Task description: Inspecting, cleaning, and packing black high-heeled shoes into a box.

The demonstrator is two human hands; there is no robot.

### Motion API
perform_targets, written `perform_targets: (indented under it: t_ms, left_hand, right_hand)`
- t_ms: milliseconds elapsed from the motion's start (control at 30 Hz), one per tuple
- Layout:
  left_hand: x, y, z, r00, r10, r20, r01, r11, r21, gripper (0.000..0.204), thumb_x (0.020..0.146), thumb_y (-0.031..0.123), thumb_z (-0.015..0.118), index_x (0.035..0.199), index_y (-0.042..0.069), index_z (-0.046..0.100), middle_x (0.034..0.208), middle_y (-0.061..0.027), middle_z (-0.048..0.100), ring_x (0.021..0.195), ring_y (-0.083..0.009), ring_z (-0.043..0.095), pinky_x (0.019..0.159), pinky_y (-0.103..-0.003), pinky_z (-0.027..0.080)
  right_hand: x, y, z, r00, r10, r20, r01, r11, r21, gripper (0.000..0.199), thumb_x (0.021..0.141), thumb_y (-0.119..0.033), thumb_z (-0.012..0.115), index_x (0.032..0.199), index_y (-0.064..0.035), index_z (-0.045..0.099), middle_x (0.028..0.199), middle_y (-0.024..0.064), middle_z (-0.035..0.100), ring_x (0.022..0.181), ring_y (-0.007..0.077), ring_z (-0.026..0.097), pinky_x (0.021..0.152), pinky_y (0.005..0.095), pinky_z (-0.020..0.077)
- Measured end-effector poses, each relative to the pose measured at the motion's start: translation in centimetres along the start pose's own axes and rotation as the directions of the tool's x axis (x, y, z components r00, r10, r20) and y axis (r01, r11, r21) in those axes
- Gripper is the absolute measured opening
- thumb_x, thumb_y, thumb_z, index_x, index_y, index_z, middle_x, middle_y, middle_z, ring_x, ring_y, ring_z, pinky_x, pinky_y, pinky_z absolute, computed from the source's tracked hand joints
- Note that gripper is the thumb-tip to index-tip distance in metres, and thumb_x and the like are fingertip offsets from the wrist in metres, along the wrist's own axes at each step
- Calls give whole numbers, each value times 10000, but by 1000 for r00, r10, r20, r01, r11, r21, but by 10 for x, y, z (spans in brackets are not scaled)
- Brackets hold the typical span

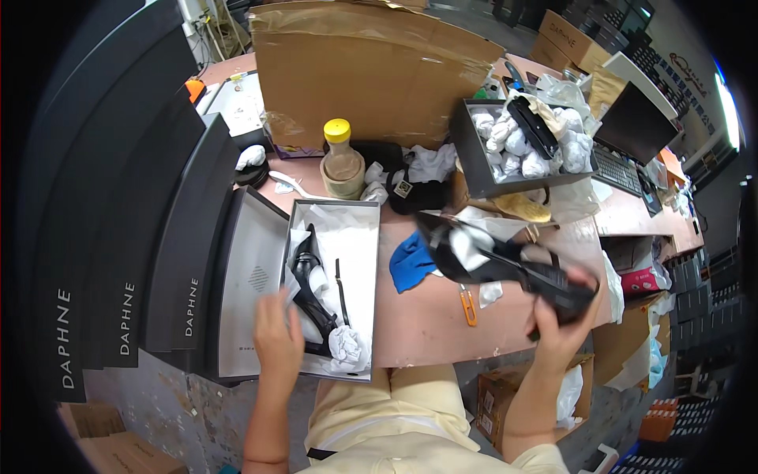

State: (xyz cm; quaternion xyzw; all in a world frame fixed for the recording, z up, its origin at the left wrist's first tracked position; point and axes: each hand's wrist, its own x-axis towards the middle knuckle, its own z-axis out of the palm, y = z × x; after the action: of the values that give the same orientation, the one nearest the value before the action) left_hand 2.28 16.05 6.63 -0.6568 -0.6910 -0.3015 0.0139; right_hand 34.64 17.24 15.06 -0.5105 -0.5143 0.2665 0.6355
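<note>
In my right hand (562, 320) is a black pointed shoe (482, 257) with white paper stuffed in it, lifted over the right side of the table and blurred. My left hand (279, 328) hovers at the near left edge of a shoe box (371, 261), fingers stretched out with nothing visible in them; whether it touches the box I cannot tell. Inside the box another black shoe (310, 296) with a strap lies on white tissue, beside a thin black strip (341, 292) and a crumpled paper ball (345, 345). The box lid (251, 292) stands against its left side.
Tall stacks of dark shoe boxes (170, 261) rise at the left. On the table are a blue cloth (410, 263), an orange cutter (467, 306), a yellow-capped bottle (338, 138) and a dark box of paper balls (513, 186). A cardboard sheet (363, 79) stands behind.
</note>
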Motion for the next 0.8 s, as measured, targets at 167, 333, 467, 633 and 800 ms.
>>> perform_targets:
  t_ms: [167, 333, 467, 633, 800]
  left_hand:
    - [-25, -5, 22, 956, -93, 280, 138, 979, -148, 441, 758, 126, 693, 1070, -1, 408, 651, -117, 586, 587, -304, 595, 562, -373, 455]
    - [-12, 9, 25, 863, -269, 428, 338, 937, -93, 521, 737, 210, 702, 1029, 4, 323, 654, -204, 594, 663, -407, 602, 581, -450, 456]
    - [-12, 7, 27, 861, -293, 415, 380, 914, -144, 471, 716, 67, 657, 1034, 0, 316, 670, -184, 586, 618, -350, 608, 564, -414, 458]
    - [-20, 11, 10, 880, -379, 284, 472, 754, -457, 442, 802, -22, 547, 1168, 41, 306, 724, -76, 584, 634, -127, 544, 571, -253, 423]
    - [-9, 11, -7, 880, -429, 205, 443, 584, -680, 442, 901, 7, 469, 1301, 70, 289, 891, -87, 600, 706, -63, 507, 631, -192, 400]
  right_hand:
    - [-103, 77, -14, 957, 268, -109, -268, 963, 17, 541, 741, 85, 629, 1132, -73, 292, 1105, 117, 408, 689, 189, 601, 598, 300, 555]
    - [-164, 130, 5, 951, 274, 143, -223, 929, -294, 619, 684, -116, 793, 1178, -26, 431, 1051, 164, 542, 924, 248, 567, 830, 337, 442]
    - [-118, 111, 21, 912, 49, 406, 154, 880, -450, 662, 711, -104, 757, 1262, -22, 401, 1054, 137, 548, 957, 245, 559, 846, 329, 441]
    - [-64, 98, -14, 717, 244, 653, -91, 961, -260, 594, 626, -153, 679, 1174, 13, 521, 1162, 151, 525, 1023, 252, 539, 907, 326, 404]
    - [-74, 128, -23, 788, 349, 508, -477, 867, 144, 620, 698, -339, 583, 1187, 35, 507, 1116, 90, 546, 1029, 184, 531, 906, 310, 403]
